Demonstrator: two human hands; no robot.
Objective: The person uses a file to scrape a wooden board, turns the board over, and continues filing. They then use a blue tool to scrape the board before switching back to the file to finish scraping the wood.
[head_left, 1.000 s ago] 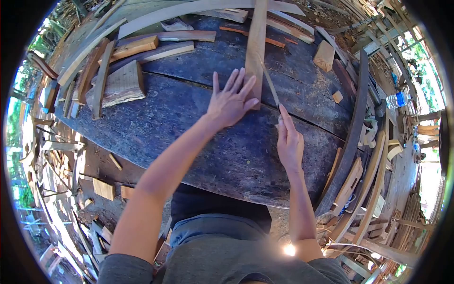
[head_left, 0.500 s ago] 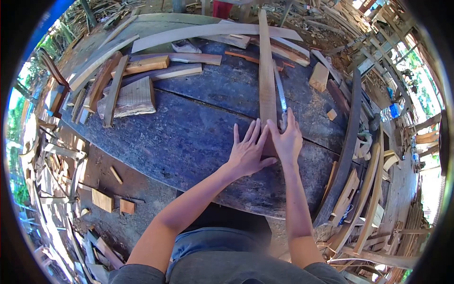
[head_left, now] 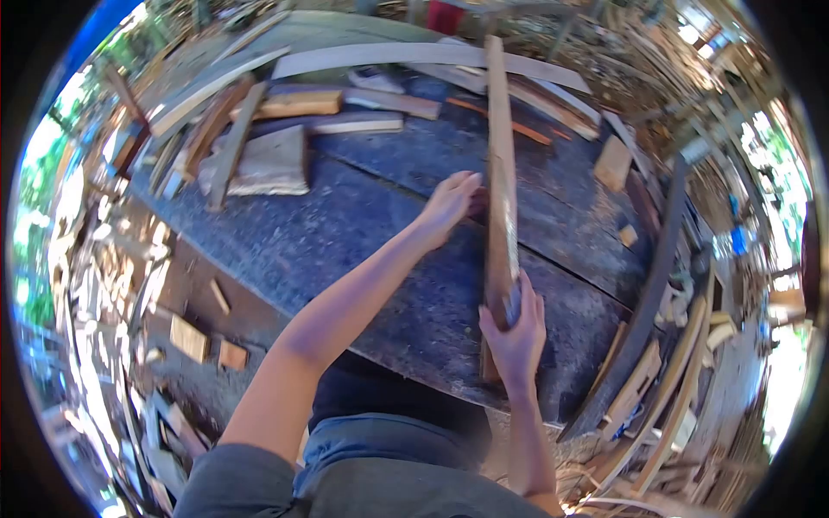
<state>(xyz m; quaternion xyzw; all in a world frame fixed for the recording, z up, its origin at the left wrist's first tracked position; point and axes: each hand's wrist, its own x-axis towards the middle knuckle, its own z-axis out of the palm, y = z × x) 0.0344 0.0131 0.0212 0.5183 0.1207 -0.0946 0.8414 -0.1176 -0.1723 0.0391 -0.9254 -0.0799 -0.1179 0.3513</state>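
A long wooden board (head_left: pixel 500 164) lies lengthwise in front of me on the dark worktable (head_left: pixel 371 259), its near end close to the front edge. My right hand (head_left: pixel 518 341) is closed at the board's lower right side, thumb across the wood. Its fingers wrap a thin, shiny metal strip (head_left: pixel 511 246) that runs along the board's right side. To the left of the board, my left hand (head_left: pixel 449 207) has its fingers curled together, fingertips right by the wood. I cannot tell what, if anything, those fingers hold.
A long pale curved plank (head_left: pixel 371 57) crosses behind the board. Several wood offcuts (head_left: pixel 298 104) and a wide slab (head_left: pixel 272 164) lie at the left. A wooden block (head_left: pixel 613 162) and a small cube (head_left: pixel 628 235) sit at the right, near a dark curved beam (head_left: pixel 656 276).
My right hand has come nearer along the board, with the metal strip now against the wood. My left hand has lifted off the board and moved to its left, fingers curling. The view has shifted.
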